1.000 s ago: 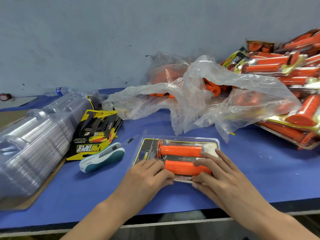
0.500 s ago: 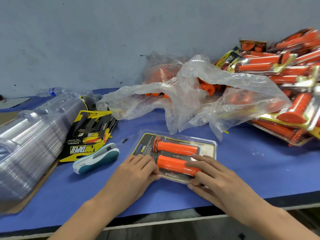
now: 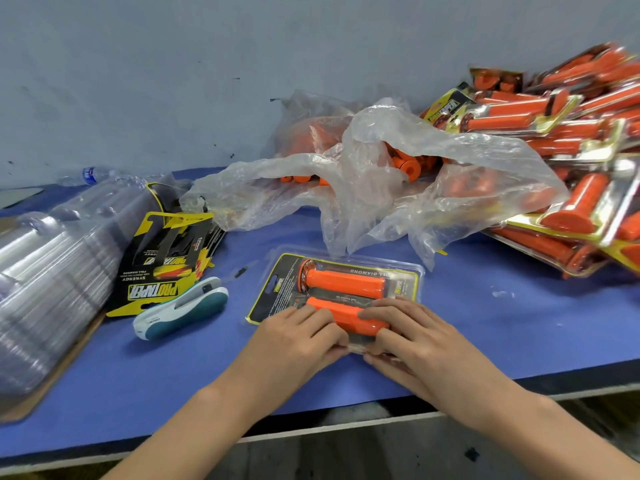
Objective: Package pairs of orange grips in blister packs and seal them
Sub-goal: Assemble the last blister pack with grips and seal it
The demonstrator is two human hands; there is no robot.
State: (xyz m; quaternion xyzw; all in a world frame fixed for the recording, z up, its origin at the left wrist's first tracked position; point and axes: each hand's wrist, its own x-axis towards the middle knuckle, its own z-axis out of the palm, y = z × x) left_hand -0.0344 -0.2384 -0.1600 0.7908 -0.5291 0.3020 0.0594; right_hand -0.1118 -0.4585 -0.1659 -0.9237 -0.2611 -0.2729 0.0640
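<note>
A: What's nearest?
B: Both hands, at the near edge of the clear plastic blister pack, which lies flat on the blue-covered table. The left hand and the right hand each pinch that edge, with fingers bent over the top and thumbs tucked at the rim.
A: And the grips?
B: Two orange tubular rubber grips lie side by side inside the pack, over a black-and-yellow card. Fingertips of both hands cover the ends of the nearer one.
A: To the left?
B: A teal-and-white hand stapler lies just beside the pack. Past it is a stack of black-and-yellow printed cards, then a long stack of clear empty blister shells lying on its side.
A: Farther back?
B: A crumpled clear plastic bag with loose orange grips in it — and at far right a heap of filled packs against the grey wall.
</note>
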